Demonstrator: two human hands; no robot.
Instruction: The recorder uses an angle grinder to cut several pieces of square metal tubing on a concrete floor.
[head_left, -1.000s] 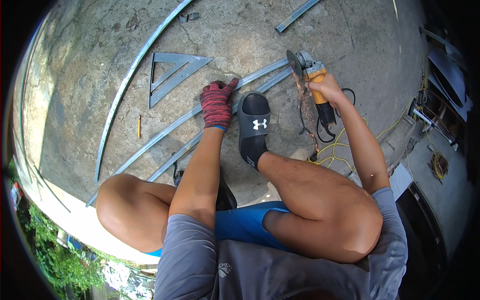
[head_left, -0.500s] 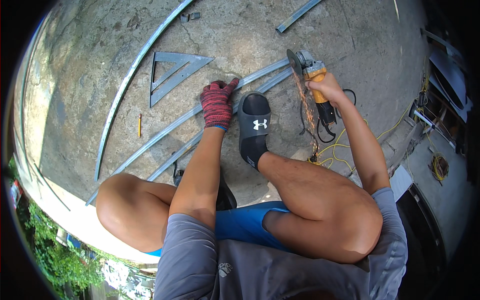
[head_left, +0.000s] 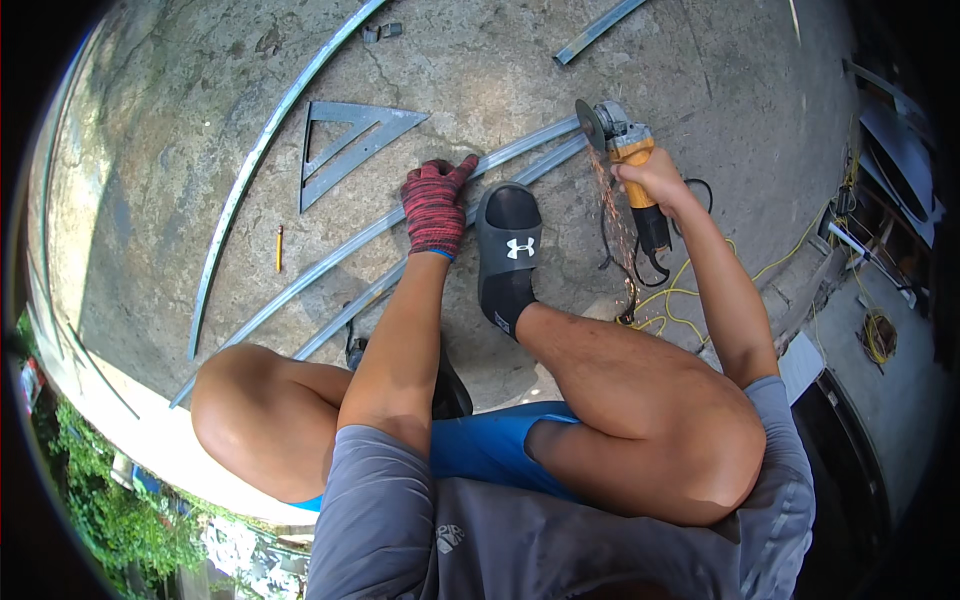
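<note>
My right hand (head_left: 657,180) grips a yellow and black angle grinder (head_left: 630,150) by its body. The grinder's disc (head_left: 589,124) stands at the right end of a galvanized metal bar (head_left: 530,143), and orange sparks stream down from it. My left hand (head_left: 434,210), in a red and black knit glove, bears down on the same bar with its fingers bent over it; the thumb side points right along the metal. A second metal bar (head_left: 365,296) lies alongside, nearer me, passing by my foot in a black slide (head_left: 508,240).
A metal triangle square (head_left: 360,150) and a yellow pencil (head_left: 279,250) lie left of my gloved hand. Farther left is another long metal bar (head_left: 245,175). A short tube (head_left: 598,32) rests at the far side. Yellow cord (head_left: 680,292) runs over the concrete at right.
The grinder and both hands hold almost the same places. Sparks keep falling, their spray slightly different in shape.
</note>
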